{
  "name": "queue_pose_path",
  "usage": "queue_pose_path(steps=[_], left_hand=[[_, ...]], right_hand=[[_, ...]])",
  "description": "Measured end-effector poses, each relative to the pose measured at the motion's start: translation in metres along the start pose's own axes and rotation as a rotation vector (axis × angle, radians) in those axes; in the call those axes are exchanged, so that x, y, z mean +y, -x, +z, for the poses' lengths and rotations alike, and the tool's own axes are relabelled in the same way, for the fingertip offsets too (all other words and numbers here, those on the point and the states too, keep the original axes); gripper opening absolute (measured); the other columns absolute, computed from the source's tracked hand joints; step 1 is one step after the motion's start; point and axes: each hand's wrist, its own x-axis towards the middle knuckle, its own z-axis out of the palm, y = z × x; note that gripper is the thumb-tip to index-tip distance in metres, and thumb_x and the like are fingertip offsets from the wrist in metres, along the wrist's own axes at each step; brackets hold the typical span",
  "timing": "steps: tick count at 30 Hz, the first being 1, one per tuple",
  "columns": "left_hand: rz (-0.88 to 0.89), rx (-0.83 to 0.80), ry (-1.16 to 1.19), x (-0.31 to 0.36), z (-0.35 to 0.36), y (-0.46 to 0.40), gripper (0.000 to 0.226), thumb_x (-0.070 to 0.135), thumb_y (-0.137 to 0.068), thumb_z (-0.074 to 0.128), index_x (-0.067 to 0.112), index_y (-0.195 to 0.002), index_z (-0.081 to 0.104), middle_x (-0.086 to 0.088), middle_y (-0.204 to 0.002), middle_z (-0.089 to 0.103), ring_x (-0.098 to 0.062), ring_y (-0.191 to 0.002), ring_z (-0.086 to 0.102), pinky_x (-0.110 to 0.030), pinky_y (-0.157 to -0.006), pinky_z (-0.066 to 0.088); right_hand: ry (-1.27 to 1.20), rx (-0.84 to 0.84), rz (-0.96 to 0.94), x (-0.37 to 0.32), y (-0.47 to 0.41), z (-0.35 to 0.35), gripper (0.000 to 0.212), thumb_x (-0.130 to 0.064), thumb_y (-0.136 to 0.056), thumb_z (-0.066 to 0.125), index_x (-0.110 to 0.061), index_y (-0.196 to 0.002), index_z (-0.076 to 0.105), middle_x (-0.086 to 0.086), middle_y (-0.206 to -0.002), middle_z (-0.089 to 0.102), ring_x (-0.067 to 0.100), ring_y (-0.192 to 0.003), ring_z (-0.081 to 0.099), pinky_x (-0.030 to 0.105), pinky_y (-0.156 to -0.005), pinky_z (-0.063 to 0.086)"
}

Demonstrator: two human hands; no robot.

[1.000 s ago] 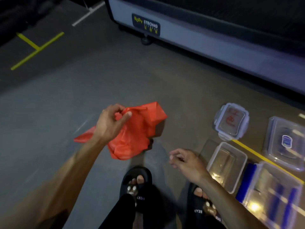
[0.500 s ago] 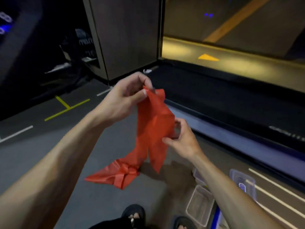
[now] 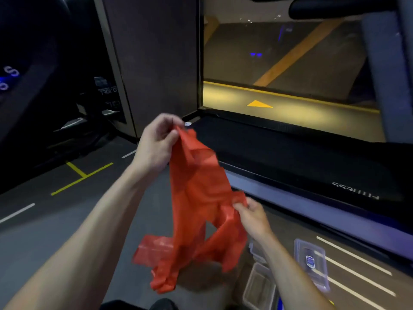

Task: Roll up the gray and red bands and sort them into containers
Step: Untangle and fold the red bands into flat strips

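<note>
Red band point(image 3: 199, 198): thin, translucent sheet, crumpled and unrolled, held up in the air between both hands above the floor. Lower end hangs in loose folds and is motion-blurred; its full length and exact edges cannot be made out.

Left hand point(image 3: 156, 144): raised, fingers curled, thumb and fingertips pinching the band's top end. Fingertips partly hidden behind the material.

Right hand point(image 3: 251, 214): lower and to the right, thumb and fingers pinching a bunched edge of the band at mid-height. Fingertips partly covered by the folds.

Open clear container point(image 3: 259, 287): rectangular, on the floor below the right forearm; near corner hidden by the forearm, lower part cut off at the frame edge. Contents cannot be told.

Lidded clear container point(image 3: 311, 262): on the floor just right of the forearm, blue label on the lid; label text illegible.

Treadmill point(image 3: 290, 153): dark belt and pale side rail behind the hands; lettering on the rail reads mirrored and blurred, right part cut off.

Floor point(image 3: 67, 220): grey, with yellow and white lines. Left background dim, its objects indistinct.

Dark footwear point(image 3: 163, 304): only a sliver at the bottom edge.
</note>
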Motion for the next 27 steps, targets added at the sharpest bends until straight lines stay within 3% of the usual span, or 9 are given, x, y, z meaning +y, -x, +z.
queue_pose_path(steps=[3, 6, 9, 12, 15, 17, 20, 24, 27], left_hand=[[-0.138, 0.102, -0.141, -0.049, -0.003, 0.016, 0.045, -0.018, -0.088, 0.052, 0.025, -0.089, 0.064, 0.009, -0.084, 0.071, -0.004, -0.078, 0.064, -0.028, -0.076, 0.048], [-0.240, 0.251, -0.280, -0.087, -0.009, 0.027, 0.037, -0.004, -0.083, 0.058, 0.032, -0.084, 0.067, 0.012, -0.083, 0.073, -0.011, -0.080, 0.067, -0.039, -0.081, 0.056], [-0.282, 0.236, -0.509, -0.103, -0.008, 0.043, 0.032, 0.002, -0.082, 0.058, 0.031, -0.091, 0.067, 0.004, -0.097, 0.072, -0.023, -0.094, 0.068, -0.031, -0.086, 0.050], [-0.270, -0.132, -0.670, -0.116, -0.008, 0.060, 0.058, 0.023, -0.066, 0.056, 0.020, -0.123, 0.064, -0.007, -0.128, 0.058, -0.029, -0.123, 0.053, -0.029, -0.102, 0.037], [-0.240, -0.595, -0.414, -0.114, 0.004, 0.066, 0.087, 0.039, -0.069, 0.075, 0.023, -0.149, 0.044, 0.005, -0.149, 0.045, -0.006, -0.141, 0.039, -0.018, -0.116, 0.027], [-0.234, -0.731, -0.300, -0.117, 0.021, 0.066, 0.070, 0.027, -0.077, 0.082, 0.021, -0.140, 0.052, 0.007, -0.138, 0.058, -0.002, -0.132, 0.051, -0.023, -0.113, 0.038], [-0.272, -0.645, -0.339, -0.124, 0.037, 0.062, 0.022, 0.031, -0.079, 0.069, 0.024, -0.099, 0.064, -0.005, -0.091, 0.070, -0.015, -0.085, 0.065, -0.051, -0.085, 0.053], [-0.270, -0.438, -0.353, -0.120, 0.037, 0.049, 0.016, 0.025, -0.085, 0.058, 0.027, -0.093, 0.072, 0.006, -0.086, 0.075, -0.015, -0.081, 0.070, -0.037, -0.079, 0.057], [-0.383, -0.178, -0.061, -0.107, 0.040, 0.038, 0.014, 0.007, -0.095, 0.061, 0.012, -0.091, 0.074, -0.003, -0.080, 0.073, -0.013, -0.071, 0.064, -0.025, -0.067, 0.051]], right_hand=[[-0.048, 0.055, -0.123, -0.015, -0.002, -0.008, 0.022, -0.012, -0.091, 0.063, -0.015, -0.070, 0.059, 0.004, -0.058, 0.059, 0.018, -0.061, 0.055, 0.035, -0.060, 0.043], [-0.046, 0.018, -0.243, -0.025, -0.003, -0.013, 0.017, -0.012, -0.093, 0.064, -0.019, -0.077, 0.065, 0.015, -0.075, 0.070, 0.019, -0.066, 0.062, 0.034, -0.064, 0.049], [-0.019, -0.042, -0.297, -0.028, -0.008, -0.010, 0.015, -0.015, -0.095, 0.068, -0.020, -0.081, 0.066, 0.015, -0.074, 0.070, 0.018, -0.062, 0.057, 0.034, -0.060, 0.042], [0.109, -0.105, -0.391, -0.036, -0.016, -0.001, 0.009, -0.022, -0.090, 0.070, -0.023, -0.082, 0.066, 0.012, -0.072, 0.067, 0.022, -0.059, 0.052, 0.035, -0.058, 0.041], [0.325, -0.252, -0.472, -0.042, -0.021, 0.012, 0.003, -0.024, -0.081, 0.070, -0.022, -0.081, 0.067, 0.004, -0.068, 0.068, 0.015, -0.059, 0.057, 0.036, -0.064, 0.046], [0.439, -0.327, -0.498, -0.043, -0.024, 0.022, 0.004, -0.023, -0.076, 0.069, -0.024, -0.079, 0.069, -0.002, -0.068, 0.069, 0.008, -0.058, 0.057, 0.034, -0.066, 0.047], [0.433, -0.312, -0.440, -0.043, -0.032, 0.030, 0.010, -0.023, -0.073, 0.076, -0.021, -0.077, 0.067, 0.002, -0.067, 0.071, 0.009, -0.054, 0.056, 0.032, -0.058, 0.047], [0.291, -0.388, -0.269, -0.046, -0.043, 0.020, 0.026, -0.020, -0.079, 0.087, -0.015, -0.085, 0.062, 0.002, -0.066, 0.069, 0.003, -0.050, 0.054, 0.020, -0.048, 0.039], [0.389, -0.559, -0.175, -0.034, -0.049, 0.011, 0.023, -0.027, -0.079, 0.086, -0.013, -0.090, 0.071, -0.004, -0.071, 0.068, 0.005, -0.060, 0.058, 0.030, -0.058, 0.046]])
